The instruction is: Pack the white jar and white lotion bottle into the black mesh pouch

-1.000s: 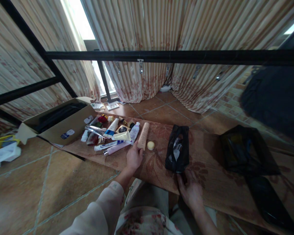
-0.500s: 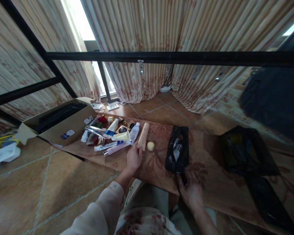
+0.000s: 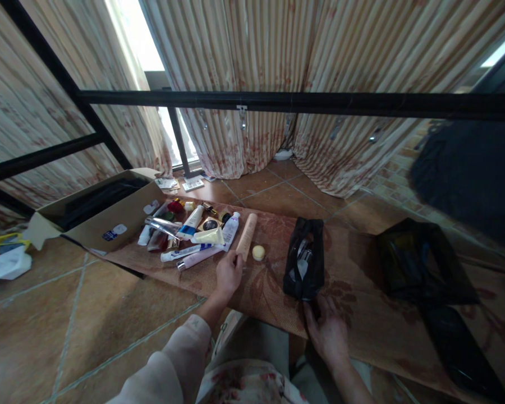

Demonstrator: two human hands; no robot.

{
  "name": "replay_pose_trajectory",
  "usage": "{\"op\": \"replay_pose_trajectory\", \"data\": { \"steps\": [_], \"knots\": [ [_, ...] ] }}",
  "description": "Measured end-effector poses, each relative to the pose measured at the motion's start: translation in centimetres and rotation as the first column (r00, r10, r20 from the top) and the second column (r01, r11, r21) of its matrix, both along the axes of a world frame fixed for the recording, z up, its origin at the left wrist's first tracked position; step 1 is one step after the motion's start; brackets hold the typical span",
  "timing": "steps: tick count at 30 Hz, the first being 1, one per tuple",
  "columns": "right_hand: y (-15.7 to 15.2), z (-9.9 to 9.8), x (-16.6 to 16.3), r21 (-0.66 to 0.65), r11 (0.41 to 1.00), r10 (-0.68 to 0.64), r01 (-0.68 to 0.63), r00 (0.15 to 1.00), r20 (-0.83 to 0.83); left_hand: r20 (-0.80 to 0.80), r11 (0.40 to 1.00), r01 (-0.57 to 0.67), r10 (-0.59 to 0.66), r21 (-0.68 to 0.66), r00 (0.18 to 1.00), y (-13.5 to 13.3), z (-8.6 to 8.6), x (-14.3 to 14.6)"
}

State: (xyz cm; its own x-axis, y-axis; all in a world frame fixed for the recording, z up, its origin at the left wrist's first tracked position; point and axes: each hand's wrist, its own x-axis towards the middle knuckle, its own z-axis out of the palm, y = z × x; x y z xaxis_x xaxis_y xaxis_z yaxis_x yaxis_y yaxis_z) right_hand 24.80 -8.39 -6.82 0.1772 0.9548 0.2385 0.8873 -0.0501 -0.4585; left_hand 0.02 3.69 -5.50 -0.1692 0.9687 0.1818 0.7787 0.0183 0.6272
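Observation:
A long peach tube [image 3: 246, 235] lies on the patterned mat [image 3: 269, 286], beside a small round cream-coloured lid [image 3: 258, 252]. My left hand [image 3: 228, 274] reaches to the tube's near end, with fingertips pinched on it. A black mesh pouch [image 3: 304, 258] with pale items inside lies to the right. My right hand [image 3: 328, 328] rests flat on the mat just below the pouch's near end, fingers spread and touching its edge. A heap of several tubes and small bottles [image 3: 189, 233] lies left of the peach tube.
An open cardboard box [image 3: 109, 216] stands at the mat's left end. A larger black bag [image 3: 421, 264] and a dark flat case [image 3: 463, 353] lie at the right. A black metal rail [image 3: 278, 101] crosses above. Tiled floor and curtains surround the mat.
My left hand has drawn back slightly towards me at the peach tube's end. My right hand has hardly moved.

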Motion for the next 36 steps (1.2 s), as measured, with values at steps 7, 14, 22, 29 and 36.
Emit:
{"op": "replay_pose_trajectory", "data": {
  "steps": [7, 14, 22, 29, 36],
  "knots": [
    [0.0, 0.2, -0.1, 0.005, 1.0, 0.006, -0.006, 1.0, 0.013, 0.162, 0.993, -0.03, 0.011, 0.113, 0.987, -0.9, 0.4, -0.5],
    [0.0, 0.5, -0.2, 0.009, 1.0, 0.008, -0.008, 1.0, -0.002, -0.064, 0.978, 0.066, -0.055, 0.198, 0.996, -4.3, 1.8, -3.8],
    [0.0, 0.3, -0.2, 0.016, 1.0, -0.001, 0.001, 1.0, -0.007, -0.232, 0.953, 0.278, -0.246, 0.116, 0.941, -7.1, 2.9, -6.6],
    [0.1, 0.3, -0.1, -0.013, 1.0, 0.009, -0.01, 0.999, -0.045, 0.032, 0.98, 0.12, -0.127, 0.155, 0.991, -6.0, 3.3, -4.6],
    [0.0, -0.3, -0.1, -0.033, 0.999, -0.012, 0.01, 0.999, -0.05, 0.043, 0.983, 0.0, -0.008, 0.182, 0.999, -3.5, 4.7, -5.8]
  ]
}}
